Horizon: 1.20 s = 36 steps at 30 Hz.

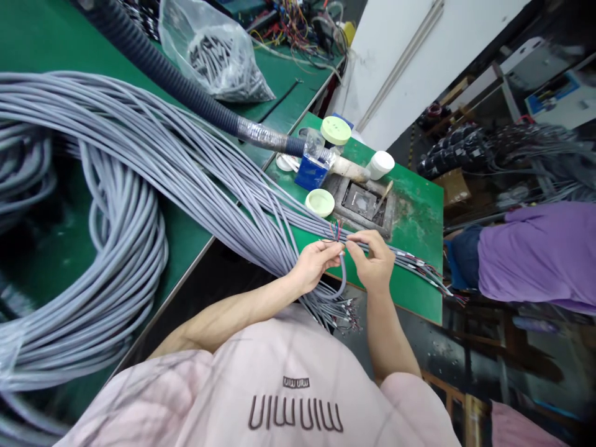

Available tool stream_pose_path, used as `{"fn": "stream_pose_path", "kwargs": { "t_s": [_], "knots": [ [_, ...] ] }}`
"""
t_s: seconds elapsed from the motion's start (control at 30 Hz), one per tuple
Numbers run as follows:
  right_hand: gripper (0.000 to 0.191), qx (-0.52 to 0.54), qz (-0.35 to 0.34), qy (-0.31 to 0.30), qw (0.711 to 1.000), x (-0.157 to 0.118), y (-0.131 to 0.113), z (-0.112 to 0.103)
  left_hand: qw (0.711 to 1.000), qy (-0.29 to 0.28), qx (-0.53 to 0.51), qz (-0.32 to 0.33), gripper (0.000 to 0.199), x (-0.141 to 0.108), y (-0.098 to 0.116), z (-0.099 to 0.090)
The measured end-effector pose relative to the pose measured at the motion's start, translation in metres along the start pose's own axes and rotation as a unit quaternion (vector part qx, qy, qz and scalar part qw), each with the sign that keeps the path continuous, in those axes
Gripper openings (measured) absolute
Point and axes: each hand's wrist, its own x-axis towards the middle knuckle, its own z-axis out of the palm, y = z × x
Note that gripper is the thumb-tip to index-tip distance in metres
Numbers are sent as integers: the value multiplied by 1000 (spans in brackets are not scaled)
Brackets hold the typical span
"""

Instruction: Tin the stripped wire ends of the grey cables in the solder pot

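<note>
Pink fabric is filling the foreground while the left hand is pinching a gray cable at the green counter, and the right hand, its grip unclear, is hovering beside the colored wires.

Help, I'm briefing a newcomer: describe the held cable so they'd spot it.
Find the green tabletop with the white tub. At its near edge, the left hand pinches a grey cable. Unlike the bundled cables nearby, it bends up alone, coloured wires fanned out.

Dark lettering on pink shirt; wording not surely legible
</note>
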Motion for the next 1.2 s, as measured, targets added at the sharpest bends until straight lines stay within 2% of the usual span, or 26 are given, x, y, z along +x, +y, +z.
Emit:
{"fn": "stream_pose_path", "kwargs": {
  "t_s": [0.23, 0.4, 0.67, 0.9, 1.2],
  "knots": [
    [8, 25, 56, -15, 998, 20, -14, 8, 1000, 10, 20, 8, 39, -1, -4, 0],
    [12, -2, 39, -4, 999, 22, -19, 14, 999, 20, 25, 8, 42, -3, -5, 3],
    [17, 31, 70, 100, 992, 26, -5, 1, 999, 31, 32, 15, 40, -3, -5, 1],
    [15, -35, 36, -13, 999, 16, -15, 1, 999, 22, 19, 18, 37, 0, -7, 1],
    [19, -56, 4, -5, 998, 12, -16, 7, 999, 26, 18, 15, 40, -2, -5, 2]
  ]
}}
